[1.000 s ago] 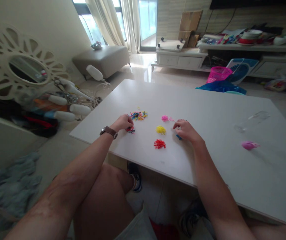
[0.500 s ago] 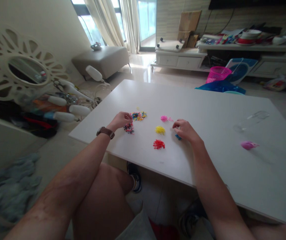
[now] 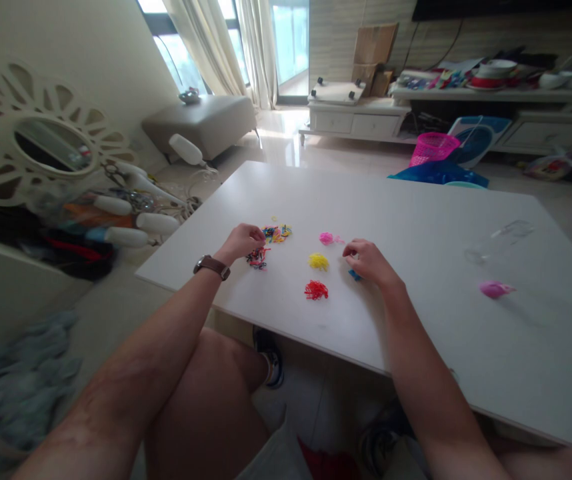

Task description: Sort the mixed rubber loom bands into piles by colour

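My left hand (image 3: 241, 243), with a brown-strapped watch (image 3: 212, 267) on its wrist, rests at the edge of a mixed-colour pile of small elastic bands (image 3: 279, 233). Its fingers are pinched together; what is between them cannot be made out. Just below it lies a pile of red and black bands (image 3: 257, 259). My right hand (image 3: 369, 261) hovers over a small blue pile (image 3: 355, 274), partly hidden beneath it, and its fingertips are closed too. Between the hands sit a pink pile (image 3: 326, 238), a yellow pile (image 3: 319, 261) and a red pile (image 3: 317, 290).
The piles lie on a white table (image 3: 431, 227). Toward its right end are a clear plastic container (image 3: 513, 231) and a purple-pink pouch-like object (image 3: 495, 289). Beyond the table stands a pink basket (image 3: 433, 148); a white-bulbed lamp (image 3: 156, 222) is at the left.
The view has shifted very slightly. Both hands stay in nearly the same places with their fingers pinched, and the piles look the same.
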Tool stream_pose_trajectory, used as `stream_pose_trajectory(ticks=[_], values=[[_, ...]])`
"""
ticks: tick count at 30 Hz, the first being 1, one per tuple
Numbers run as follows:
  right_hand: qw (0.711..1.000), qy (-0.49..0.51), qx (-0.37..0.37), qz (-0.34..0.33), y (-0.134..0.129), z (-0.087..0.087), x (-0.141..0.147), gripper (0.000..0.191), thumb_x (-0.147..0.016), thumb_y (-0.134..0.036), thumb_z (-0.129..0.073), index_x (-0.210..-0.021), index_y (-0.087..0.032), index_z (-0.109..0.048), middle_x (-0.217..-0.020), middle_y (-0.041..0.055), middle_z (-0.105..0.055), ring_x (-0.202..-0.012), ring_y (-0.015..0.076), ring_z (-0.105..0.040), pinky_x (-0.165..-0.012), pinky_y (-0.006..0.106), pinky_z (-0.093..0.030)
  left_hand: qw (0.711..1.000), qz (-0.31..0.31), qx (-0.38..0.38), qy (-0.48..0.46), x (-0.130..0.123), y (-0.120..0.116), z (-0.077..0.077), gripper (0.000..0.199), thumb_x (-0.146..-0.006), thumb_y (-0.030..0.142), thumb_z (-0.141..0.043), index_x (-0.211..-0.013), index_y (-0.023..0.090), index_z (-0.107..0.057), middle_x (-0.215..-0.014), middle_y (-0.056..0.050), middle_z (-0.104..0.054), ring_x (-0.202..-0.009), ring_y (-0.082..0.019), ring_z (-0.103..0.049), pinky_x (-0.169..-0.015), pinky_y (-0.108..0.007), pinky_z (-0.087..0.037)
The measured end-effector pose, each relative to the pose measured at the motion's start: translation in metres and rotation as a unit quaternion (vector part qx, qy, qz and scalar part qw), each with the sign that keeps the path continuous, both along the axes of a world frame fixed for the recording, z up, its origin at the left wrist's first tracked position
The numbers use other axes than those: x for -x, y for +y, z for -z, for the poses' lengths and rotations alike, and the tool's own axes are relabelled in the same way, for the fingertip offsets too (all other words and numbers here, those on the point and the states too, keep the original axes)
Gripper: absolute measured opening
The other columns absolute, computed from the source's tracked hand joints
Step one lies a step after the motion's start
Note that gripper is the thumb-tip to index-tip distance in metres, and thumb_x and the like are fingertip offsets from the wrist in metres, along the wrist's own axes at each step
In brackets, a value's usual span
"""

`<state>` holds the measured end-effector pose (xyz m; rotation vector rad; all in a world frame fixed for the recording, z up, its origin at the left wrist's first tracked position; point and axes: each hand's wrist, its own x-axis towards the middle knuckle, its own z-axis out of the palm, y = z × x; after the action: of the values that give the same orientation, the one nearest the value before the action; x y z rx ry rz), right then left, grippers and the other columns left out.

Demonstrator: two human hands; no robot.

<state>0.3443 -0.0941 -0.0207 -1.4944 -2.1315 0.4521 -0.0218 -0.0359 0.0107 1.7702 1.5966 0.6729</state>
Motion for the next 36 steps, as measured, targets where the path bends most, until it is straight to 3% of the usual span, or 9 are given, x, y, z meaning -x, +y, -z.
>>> stream_pose_trajectory(ticks=[9, 17, 23, 30, 36], values=[[1.000, 0.017, -0.023, -0.005, -0.003, -0.002, 0.012, 0.013, -0.084, -0.013, -0.059, -0.080, -0.019, -0.070, -0.085, 0.0046, -0.067, -0.078, 0.0173, -0.060, -0.076, 0.029, -0.044, 0.993, 0.039, 0.055, -0.094, -0.018, -0.012, -0.004, 0.027, -0.063, 0.034, -0.085, -0.076, 0.014, -0.072, -0.075, -0.007, -0.073, -0.070, -0.020, -0.071, -0.063, -0.029, -0.056], [0.985, 0.116, -0.074, -0.100, -0.016, -0.002, 0.056, 0.005, -0.090, -0.024, -0.071, -0.088, -0.020, -0.071, -0.084, 0.0041, -0.069, -0.080, 0.0184, -0.062, -0.075, 0.031, -0.048, 0.966, 0.126, 0.094, -0.207, -0.064, -0.024, -0.002, 0.025, -0.071, 0.026, -0.087, -0.084, 0.011, -0.071, -0.082, -0.009, -0.074, -0.080, -0.022, -0.077, -0.073, -0.032, -0.060], [0.974, 0.178, -0.092, -0.104, -0.021, -0.004, 0.063, 0.006, -0.091, -0.025, -0.071, -0.094, -0.020, -0.074, -0.086, 0.0043, -0.073, -0.077, 0.0172, -0.065, -0.072, 0.030, -0.050, 0.960, 0.193, 0.082, -0.185, -0.087, -0.030, -0.006, 0.018, -0.077, 0.022, -0.080, -0.089, 0.010, -0.074, -0.082, -0.009, -0.076, -0.077, -0.019, -0.074, -0.073, -0.030, -0.059], [0.970, 0.192, -0.077, -0.124, -0.023, -0.007, 0.064, 0.008, -0.087, -0.017, -0.068, -0.089, -0.020, -0.076, -0.081, 0.0023, -0.073, -0.072, 0.0147, -0.064, -0.070, 0.027, -0.049, 0.963, 0.198, 0.075, -0.167, -0.093, -0.035, -0.009, 0.016, -0.077, 0.020, -0.079, -0.090, 0.011, -0.076, -0.084, -0.009, -0.077, -0.077, -0.018, -0.072, -0.074, -0.030, -0.058], [0.968, 0.227, -0.019, -0.106, -0.026, -0.009, 0.065, 0.013, -0.077, -0.010, -0.064, -0.082, -0.019, -0.073, -0.075, 0.0003, -0.071, -0.069, 0.0137, -0.064, -0.067, 0.025, -0.050, 0.961, 0.191, 0.067, -0.189, -0.092, -0.033, -0.008, 0.017, -0.075, 0.020, -0.081, -0.087, 0.011, -0.075, -0.083, -0.008, -0.077, -0.079, -0.019, -0.073, -0.077, -0.032, -0.060]])
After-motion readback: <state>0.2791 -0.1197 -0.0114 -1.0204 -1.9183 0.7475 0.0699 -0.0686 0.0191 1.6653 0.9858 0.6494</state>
